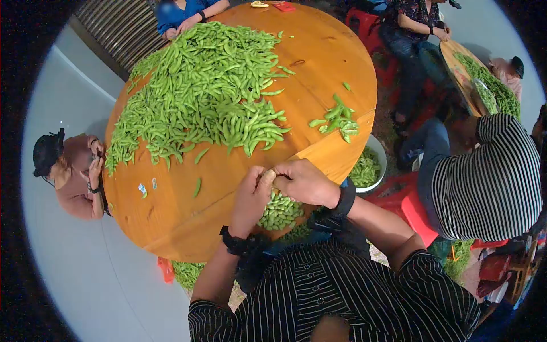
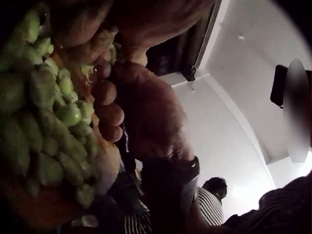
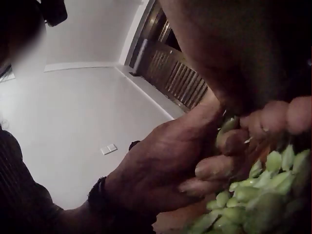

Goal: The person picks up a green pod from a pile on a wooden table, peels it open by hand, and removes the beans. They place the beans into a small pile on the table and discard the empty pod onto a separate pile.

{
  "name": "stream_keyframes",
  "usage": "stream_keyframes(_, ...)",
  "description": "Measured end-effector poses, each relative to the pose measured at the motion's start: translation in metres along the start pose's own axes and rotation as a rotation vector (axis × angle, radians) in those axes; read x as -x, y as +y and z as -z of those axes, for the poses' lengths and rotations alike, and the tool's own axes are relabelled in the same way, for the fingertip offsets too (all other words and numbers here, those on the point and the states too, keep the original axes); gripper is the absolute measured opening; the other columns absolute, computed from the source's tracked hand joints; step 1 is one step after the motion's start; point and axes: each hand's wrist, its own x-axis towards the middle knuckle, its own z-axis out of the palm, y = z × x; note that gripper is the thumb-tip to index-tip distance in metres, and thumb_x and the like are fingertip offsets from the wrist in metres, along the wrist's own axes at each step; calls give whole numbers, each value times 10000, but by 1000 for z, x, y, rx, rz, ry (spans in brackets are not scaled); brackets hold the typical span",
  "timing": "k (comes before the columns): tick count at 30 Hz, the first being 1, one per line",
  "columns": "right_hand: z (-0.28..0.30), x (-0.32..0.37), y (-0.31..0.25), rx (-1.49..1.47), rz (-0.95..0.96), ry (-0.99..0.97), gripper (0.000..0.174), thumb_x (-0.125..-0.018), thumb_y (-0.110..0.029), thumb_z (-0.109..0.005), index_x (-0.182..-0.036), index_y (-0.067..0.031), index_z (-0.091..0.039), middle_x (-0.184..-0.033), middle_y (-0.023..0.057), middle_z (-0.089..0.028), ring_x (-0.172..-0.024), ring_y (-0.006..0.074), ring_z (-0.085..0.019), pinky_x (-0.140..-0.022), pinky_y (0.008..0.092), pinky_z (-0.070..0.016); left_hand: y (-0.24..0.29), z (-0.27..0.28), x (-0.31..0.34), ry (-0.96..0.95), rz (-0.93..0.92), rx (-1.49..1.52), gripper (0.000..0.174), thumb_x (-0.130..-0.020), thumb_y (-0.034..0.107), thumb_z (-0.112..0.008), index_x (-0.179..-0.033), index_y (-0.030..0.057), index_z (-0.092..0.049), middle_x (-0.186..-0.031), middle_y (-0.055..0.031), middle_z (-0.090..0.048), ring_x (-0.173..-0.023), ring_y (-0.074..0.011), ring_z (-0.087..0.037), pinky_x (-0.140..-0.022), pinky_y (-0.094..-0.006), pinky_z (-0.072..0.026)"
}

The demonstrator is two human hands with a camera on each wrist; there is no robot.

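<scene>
Above the near edge of the table, my left hand (image 1: 250, 196) and right hand (image 1: 306, 179) meet at the fingertips. A green soybean pod (image 3: 227, 128) shows between the curled fingers of both hands in the right wrist view; the fingers hide most of it. Right under the hands lies a heap of shelled green beans (image 1: 280, 213), close below the fingers in the left wrist view. A large pile of unshelled pods (image 1: 194, 91) covers the far left of the round wooden table (image 1: 319, 51). One single pod (image 1: 198, 187) lies left of my left hand.
A small group of pods (image 1: 340, 118) lies at the table's right. Beside the table stands a white basin (image 1: 380, 174) of green pods or husks. People sit around, one in a striped shirt (image 1: 490, 176) on a red stool (image 1: 407, 208). Another table (image 1: 450, 54) carries more pods.
</scene>
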Motion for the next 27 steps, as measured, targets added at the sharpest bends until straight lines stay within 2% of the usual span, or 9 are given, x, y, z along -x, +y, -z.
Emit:
stream_keyframes(4,-5,2,3,58,88,86,197,-803,-177,-545,-783,13,-590,-733,248,-584,-714,431,-578,-638,490,-449,-3,1,1,-48,165,157,188,-974,214,-521,-915,36,-523,-673,16,-458,-602,-73,-424,-542,-256,-375)
stream_keyframes(7,-3,3,4,43,100,96,181,-803,-165,-540,-784,9,-587,-726,246,-579,-704,429,-578,-633,486,-451,-17,-1,1,-36,18,85,176,-977,206,-512,-925,38,-531,-673,18,-459,-601,-67,-427,-541,-246,-373)
stream_keyframes(9,-1,6,2,13,93,86,172,-803,-157,-537,-782,7,-585,-719,245,-576,-700,430,-577,-630,484,-451,-24,-2,1,-41,255,380,171,-979,203,-503,-934,40,-535,-675,20,-474,-575,-55,-431,-515,-230,-361)
stream_keyframes(10,0,7,0,-32,47,83,166,-803,-151,-536,-776,7,-582,-710,244,-573,-693,430,-576,-626,483,-452,-12,1,0,-42,256,382,171,-979,203,-503,-934,40,-535,-675,20,-474,-575,-55,-431,-515,-230,-361)
stream_keyframes(12,2,8,1,-76,1,80,161,-803,-144,-534,-771,6,-579,-701,243,-570,-686,431,-575,-622,481,-453,13,6,1,-144,465,382,143,-964,175,-506,-944,38,-538,-684,14,-502,-553,-51,-445,-487,-223,-360)
stream_keyframes(15,1,9,5,-27,27,115,157,-801,-140,-537,-766,6,-583,-693,242,-568,-674,430,-576,-621,477,-457,10,2,2,-132,344,325,112,-941,135,-494,-957,36,-544,-670,14,-515,-537,-57,-455,-465,-226,-357)
stream_keyframes(17,0,8,6,51,126,166,151,-804,-130,-539,-761,6,-589,-691,241,-569,-670,425,-579,-618,472,-461,6,6,1,-157,336,294,105,-929,113,-481,-960,35,-545,-668,14,-515,-537,-58,-454,-467,-223,-357)
stream_keyframes(22,1,14,-7,70,135,167,130,-802,-116,-553,-741,-6,-590,-680,229,-577,-654,414,-584,-612,473,-469,-3,6,2,-188,338,342,114,-883,54,-456,-950,33,-546,-665,9,-512,-530,-65,-446,-486,-231,-368)
stream_keyframes(27,-4,18,-9,215,181,224,106,-800,-112,-558,-744,-27,-586,-647,205,-582,-618,409,-590,-581,487,-480,-7,0,4,-95,175,87,131,-830,23,-470,-937,19,-544,-710,-27,-541,-604,-94,-491,-511,-269,-388)
